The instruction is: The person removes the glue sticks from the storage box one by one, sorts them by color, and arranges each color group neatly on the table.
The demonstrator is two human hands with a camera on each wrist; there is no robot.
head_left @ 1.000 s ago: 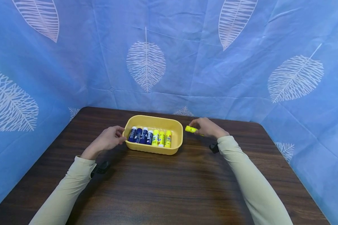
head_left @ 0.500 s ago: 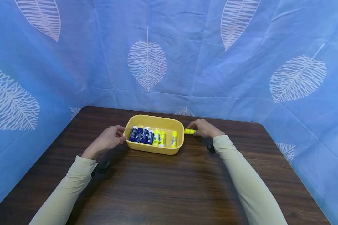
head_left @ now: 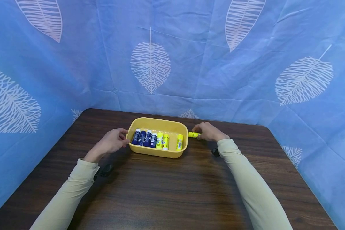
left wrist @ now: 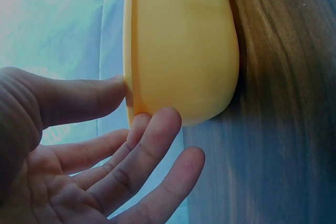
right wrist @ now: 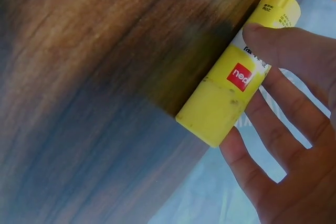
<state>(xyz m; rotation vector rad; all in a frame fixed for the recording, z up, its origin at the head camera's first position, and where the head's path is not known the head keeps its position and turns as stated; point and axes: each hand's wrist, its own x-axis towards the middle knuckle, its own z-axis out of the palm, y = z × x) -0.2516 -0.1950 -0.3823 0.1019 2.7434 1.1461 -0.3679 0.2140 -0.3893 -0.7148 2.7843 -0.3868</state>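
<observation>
A yellow plastic basket (head_left: 149, 155) sits toward the back of the table, with glue sticks lying in it. On its left side are several navy glue sticks (head_left: 147, 138). Two yellow glue sticks (head_left: 162, 140) lie beside these, and a third yellow glue stick (head_left: 179, 142) lies apart near the right wall. My left hand (head_left: 113, 140) pinches the basket's left end by the rim, the thumb at its edge in the left wrist view. Just outside the right end, my right hand (head_left: 209, 131) pinches another yellow glue stick (right wrist: 228, 85) between thumb and fingers, low at the table.
The dark wood-grain table (head_left: 172, 191) spreads out around the basket. A blue cloth (head_left: 195, 73) with white leaf prints hangs behind and at both sides. Each wrist wears a dark device.
One yellow glue stick in the basket has slid right, away from the others, toward the right wall. My right hand has moved slightly left with its glue stick, close to the basket. The left hand stays put.
</observation>
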